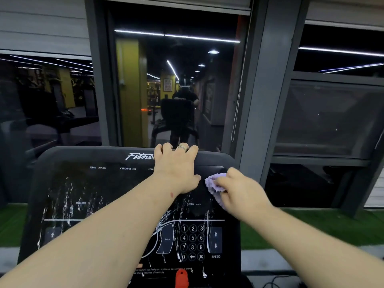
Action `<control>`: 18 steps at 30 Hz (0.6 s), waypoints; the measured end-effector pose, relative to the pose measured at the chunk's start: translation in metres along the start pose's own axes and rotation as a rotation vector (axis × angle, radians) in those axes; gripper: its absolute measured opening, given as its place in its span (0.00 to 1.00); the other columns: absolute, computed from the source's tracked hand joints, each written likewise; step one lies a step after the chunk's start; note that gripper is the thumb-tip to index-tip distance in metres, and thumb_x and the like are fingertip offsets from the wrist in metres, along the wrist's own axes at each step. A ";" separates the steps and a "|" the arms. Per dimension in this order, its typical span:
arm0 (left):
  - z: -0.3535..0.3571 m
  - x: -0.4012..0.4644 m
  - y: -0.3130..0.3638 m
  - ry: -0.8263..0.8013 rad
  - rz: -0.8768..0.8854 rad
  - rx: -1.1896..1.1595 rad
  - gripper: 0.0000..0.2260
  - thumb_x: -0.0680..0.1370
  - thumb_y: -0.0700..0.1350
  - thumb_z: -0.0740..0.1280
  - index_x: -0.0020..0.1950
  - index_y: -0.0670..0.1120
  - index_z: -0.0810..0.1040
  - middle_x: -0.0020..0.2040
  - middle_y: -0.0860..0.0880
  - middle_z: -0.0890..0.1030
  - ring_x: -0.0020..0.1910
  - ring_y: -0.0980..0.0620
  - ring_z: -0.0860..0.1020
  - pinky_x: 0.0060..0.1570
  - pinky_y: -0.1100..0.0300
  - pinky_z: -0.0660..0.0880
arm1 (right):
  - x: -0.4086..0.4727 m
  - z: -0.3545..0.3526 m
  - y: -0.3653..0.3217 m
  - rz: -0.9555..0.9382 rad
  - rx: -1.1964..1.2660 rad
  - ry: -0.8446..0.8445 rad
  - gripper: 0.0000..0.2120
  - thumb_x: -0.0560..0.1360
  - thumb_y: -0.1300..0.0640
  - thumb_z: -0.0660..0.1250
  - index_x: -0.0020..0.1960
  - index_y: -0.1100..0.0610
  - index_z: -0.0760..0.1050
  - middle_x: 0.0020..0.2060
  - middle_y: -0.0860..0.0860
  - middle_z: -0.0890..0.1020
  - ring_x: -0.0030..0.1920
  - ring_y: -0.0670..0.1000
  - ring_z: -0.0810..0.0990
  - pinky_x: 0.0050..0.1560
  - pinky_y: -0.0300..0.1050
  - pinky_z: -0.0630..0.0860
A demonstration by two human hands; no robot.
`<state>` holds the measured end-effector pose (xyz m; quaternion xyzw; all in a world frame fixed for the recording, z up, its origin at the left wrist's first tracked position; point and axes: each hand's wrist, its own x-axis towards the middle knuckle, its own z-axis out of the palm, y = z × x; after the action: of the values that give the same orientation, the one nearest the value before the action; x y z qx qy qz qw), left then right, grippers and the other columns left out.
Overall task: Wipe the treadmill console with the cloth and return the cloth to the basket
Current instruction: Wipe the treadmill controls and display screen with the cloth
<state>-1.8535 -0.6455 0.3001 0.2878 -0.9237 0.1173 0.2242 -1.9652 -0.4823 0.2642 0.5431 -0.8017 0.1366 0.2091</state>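
The black treadmill console (87, 183) fills the lower middle of the view, streaked with white foam runs across its panel and keypad. My left hand (176, 167) grips the console's top edge, fingers curled over the rim, thumb on the panel. My right hand (241, 190) holds a bunched purple cloth (215, 182) and presses it against the upper right of the panel, just right of my left thumb. The basket is not in view.
A red safety key (181, 278) sits at the console's bottom edge. Dark windows (176, 90) reflecting the gym stand right behind the console, with a grey pillar (268, 100) at right. Green turf (311, 227) lies below the windows.
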 end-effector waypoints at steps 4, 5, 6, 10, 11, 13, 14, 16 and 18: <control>0.000 0.001 0.001 -0.005 -0.005 0.000 0.33 0.73 0.68 0.67 0.73 0.57 0.62 0.72 0.53 0.70 0.67 0.38 0.68 0.73 0.39 0.57 | 0.028 -0.015 0.011 0.151 0.005 0.123 0.07 0.79 0.55 0.61 0.46 0.50 0.77 0.42 0.49 0.70 0.37 0.55 0.75 0.36 0.45 0.72; 0.001 0.001 0.000 -0.003 -0.004 0.001 0.33 0.73 0.69 0.67 0.73 0.57 0.62 0.72 0.53 0.70 0.68 0.38 0.68 0.74 0.39 0.57 | 0.024 -0.010 0.005 0.176 0.023 0.176 0.05 0.77 0.57 0.64 0.45 0.51 0.77 0.41 0.49 0.70 0.34 0.54 0.73 0.33 0.44 0.71; 0.001 0.001 0.000 -0.001 -0.001 0.002 0.33 0.73 0.69 0.67 0.73 0.57 0.62 0.72 0.53 0.70 0.68 0.38 0.68 0.74 0.38 0.57 | 0.016 -0.002 0.000 0.153 0.022 0.194 0.03 0.75 0.58 0.66 0.45 0.52 0.78 0.40 0.50 0.70 0.32 0.52 0.71 0.31 0.42 0.69; 0.003 0.001 0.000 0.000 -0.002 -0.012 0.33 0.73 0.68 0.68 0.72 0.57 0.63 0.72 0.52 0.69 0.68 0.37 0.67 0.74 0.37 0.56 | 0.000 0.004 -0.001 0.015 0.021 0.014 0.11 0.78 0.50 0.56 0.50 0.49 0.77 0.43 0.47 0.68 0.38 0.55 0.76 0.35 0.45 0.69; 0.002 0.001 0.000 -0.002 -0.005 -0.014 0.33 0.73 0.68 0.68 0.72 0.57 0.63 0.72 0.52 0.69 0.68 0.37 0.68 0.74 0.37 0.56 | 0.011 -0.002 0.005 0.026 0.003 0.014 0.10 0.78 0.50 0.57 0.48 0.48 0.76 0.44 0.47 0.69 0.40 0.56 0.77 0.38 0.46 0.71; 0.002 0.002 0.001 0.000 -0.004 -0.013 0.33 0.73 0.68 0.68 0.72 0.57 0.63 0.72 0.52 0.69 0.67 0.37 0.68 0.74 0.37 0.57 | 0.026 -0.010 0.011 0.148 0.029 0.104 0.08 0.79 0.54 0.59 0.45 0.48 0.75 0.43 0.48 0.70 0.39 0.56 0.76 0.37 0.46 0.70; 0.003 0.001 0.001 0.005 -0.003 -0.011 0.33 0.73 0.68 0.68 0.72 0.57 0.63 0.72 0.52 0.69 0.68 0.37 0.68 0.74 0.37 0.57 | 0.027 -0.009 0.007 0.203 0.048 0.160 0.07 0.80 0.55 0.60 0.45 0.49 0.76 0.43 0.49 0.70 0.38 0.56 0.75 0.36 0.45 0.69; 0.003 0.001 0.000 0.006 -0.001 -0.012 0.33 0.73 0.68 0.68 0.72 0.57 0.63 0.72 0.52 0.69 0.68 0.37 0.67 0.74 0.37 0.56 | 0.015 0.002 -0.008 0.149 0.049 0.168 0.05 0.79 0.56 0.63 0.50 0.51 0.78 0.44 0.49 0.68 0.36 0.56 0.72 0.36 0.44 0.67; 0.004 0.000 0.000 0.015 0.002 -0.016 0.32 0.73 0.68 0.68 0.72 0.57 0.63 0.72 0.52 0.69 0.68 0.37 0.67 0.74 0.37 0.56 | 0.001 0.008 -0.013 0.040 0.059 0.043 0.07 0.78 0.54 0.62 0.52 0.50 0.78 0.44 0.48 0.67 0.37 0.55 0.71 0.36 0.44 0.67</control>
<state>-1.8552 -0.6470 0.2969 0.2842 -0.9231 0.1125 0.2335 -1.9549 -0.4917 0.2572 0.5299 -0.8032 0.1760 0.2076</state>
